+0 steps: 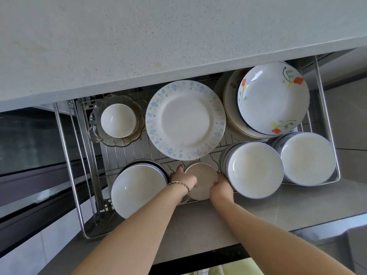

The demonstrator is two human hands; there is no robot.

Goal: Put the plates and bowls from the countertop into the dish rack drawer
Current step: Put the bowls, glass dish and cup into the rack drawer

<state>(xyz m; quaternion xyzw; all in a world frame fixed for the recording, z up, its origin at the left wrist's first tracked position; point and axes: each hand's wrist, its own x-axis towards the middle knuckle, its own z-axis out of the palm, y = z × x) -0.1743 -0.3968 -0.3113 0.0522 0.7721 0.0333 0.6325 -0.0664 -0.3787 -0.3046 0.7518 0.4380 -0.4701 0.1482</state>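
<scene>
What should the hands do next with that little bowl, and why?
Probably let go and pull back. Both hands, left hand and right hand, grip the small beige bowl, which looks already down in the dish rack drawer between two white bowl stacks, and the countertop in view is bare.

- Speckled pale-grey stone table [139,40], upper frame
- White round plate with pale-blue leaf rim [185,120], centre
- White deep plate with red-orange flowers, dark-blue edge [274,100], upper right
- Plain beige small bowl [202,181], lower centre
</scene>
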